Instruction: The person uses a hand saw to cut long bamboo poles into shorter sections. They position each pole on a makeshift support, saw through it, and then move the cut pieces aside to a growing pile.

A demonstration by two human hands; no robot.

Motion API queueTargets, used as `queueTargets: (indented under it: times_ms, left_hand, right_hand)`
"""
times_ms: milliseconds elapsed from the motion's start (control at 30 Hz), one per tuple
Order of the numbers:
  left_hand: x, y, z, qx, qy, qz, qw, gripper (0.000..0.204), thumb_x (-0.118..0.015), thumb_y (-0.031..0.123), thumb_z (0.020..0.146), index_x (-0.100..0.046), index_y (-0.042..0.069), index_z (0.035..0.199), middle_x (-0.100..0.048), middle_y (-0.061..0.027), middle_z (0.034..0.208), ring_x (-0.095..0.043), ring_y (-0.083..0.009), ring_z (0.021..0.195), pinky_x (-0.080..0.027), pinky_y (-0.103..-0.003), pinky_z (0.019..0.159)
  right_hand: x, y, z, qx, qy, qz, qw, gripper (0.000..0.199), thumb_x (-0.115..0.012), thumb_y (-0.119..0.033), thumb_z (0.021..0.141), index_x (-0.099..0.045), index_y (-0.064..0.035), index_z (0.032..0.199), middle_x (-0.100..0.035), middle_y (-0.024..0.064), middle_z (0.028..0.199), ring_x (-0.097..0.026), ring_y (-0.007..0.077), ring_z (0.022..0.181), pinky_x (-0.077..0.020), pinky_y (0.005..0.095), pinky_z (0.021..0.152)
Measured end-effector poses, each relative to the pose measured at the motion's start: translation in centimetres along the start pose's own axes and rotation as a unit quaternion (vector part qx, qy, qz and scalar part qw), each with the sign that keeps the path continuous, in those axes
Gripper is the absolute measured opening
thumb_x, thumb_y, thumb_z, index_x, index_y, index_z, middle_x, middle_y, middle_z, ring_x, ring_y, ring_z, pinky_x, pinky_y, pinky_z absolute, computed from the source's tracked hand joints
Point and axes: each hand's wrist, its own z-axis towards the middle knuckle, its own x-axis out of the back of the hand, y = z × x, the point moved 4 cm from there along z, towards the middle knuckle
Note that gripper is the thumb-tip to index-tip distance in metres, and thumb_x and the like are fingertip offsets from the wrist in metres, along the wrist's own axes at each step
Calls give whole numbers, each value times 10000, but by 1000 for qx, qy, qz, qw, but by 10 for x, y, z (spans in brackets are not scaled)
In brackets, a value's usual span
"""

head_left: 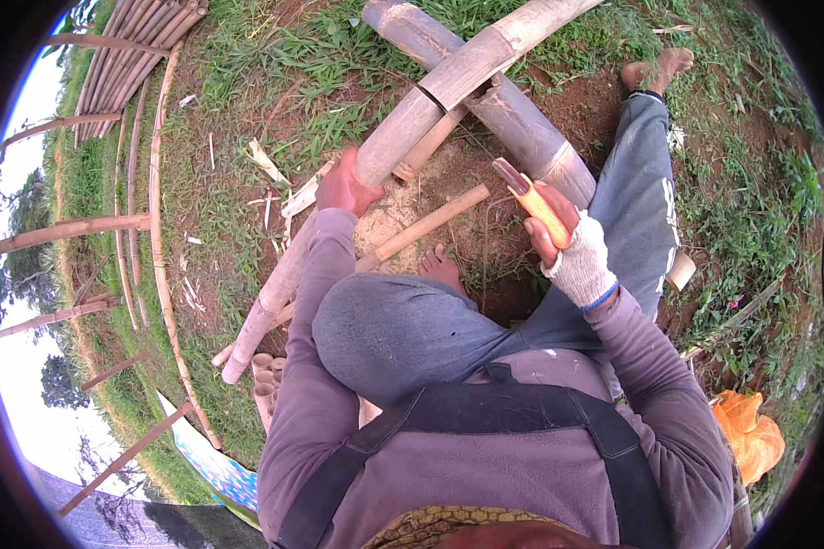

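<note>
A long bamboo pole (398, 137) slants from the far right to the near left, with a dark gap cut into it beyond my left hand. My bare left hand (342, 186) is wrapped around this pole. My right hand (568, 242), in a white fingerless glove with a blue cuff edge, holds an orange-handled tool (545, 212). Its short dark blade points up and left, apart from the bamboo; the exact kind is unclear. Under the long pole, a thick bamboo log (513, 114) lies crosswise. A thinner bamboo piece (435, 221) rests on the ground between my hands.
Pale bamboo splinters (270, 163) and sawdust lie around the pole. Several short bamboo pieces (264, 389) stand at the near left. A bamboo fence (156, 215) and stacked poles (142, 50) are at the left. An orange cloth or bag (749, 435) lies at right.
</note>
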Motion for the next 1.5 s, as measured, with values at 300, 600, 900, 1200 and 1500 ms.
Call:
queueTargets:
  times_ms: [300,600,900,1200,1500]
  left_hand:
    - [5,18,5,4,1,15,1000,890,-933,357,687,-575,177,1481,-766,-198,1255,-739,-418,1157,-582,-502,977]
    - [0,7,-1,15,0,9,1000,902,-934,355,687,-576,155,1490,-756,-198,1298,-726,-409,1197,-573,-494,1004]
    - [1,5,2,-3,12,15,1000,945,-953,361,680,-560,146,1511,-751,-187,1309,-741,-409,1160,-593,-495,986]
    - [5,16,12,-20,9,4,1000,888,-944,343,685,-586,155,1475,-773,-193,1237,-742,-408,1157,-582,-485,999]
    - [27,8,-51,-29,37,-40,998,898,-931,332,673,-594,197,1494,-750,-173,1268,-733,-412,1132,-591,-510,942]
  right_hand:
    - [-62,20,75,-11,14,-123,992,482,-725,-389,1041,-665,-109,1429,-785,205,976,-749,433,789,-603,478,690]
    - [-20,12,6,-37,12,18,999,506,-754,-278,1025,-616,-90,1474,-787,213,1179,-796,390,940,-637,447,812]
    - [-15,10,-4,34,38,30,998,529,-739,-160,1023,-586,-54,1518,-769,201,1246,-791,350,1124,-624,405,946]
    - [-61,34,65,-38,31,-28,998,507,-714,-404,1038,-657,-95,1435,-793,232,1013,-774,442,899,-624,475,777]
    - [-47,31,18,17,-91,-65,994,713,-817,-324,950,-558,-3,1532,-641,249,1307,-659,390,1126,-546,493,980]
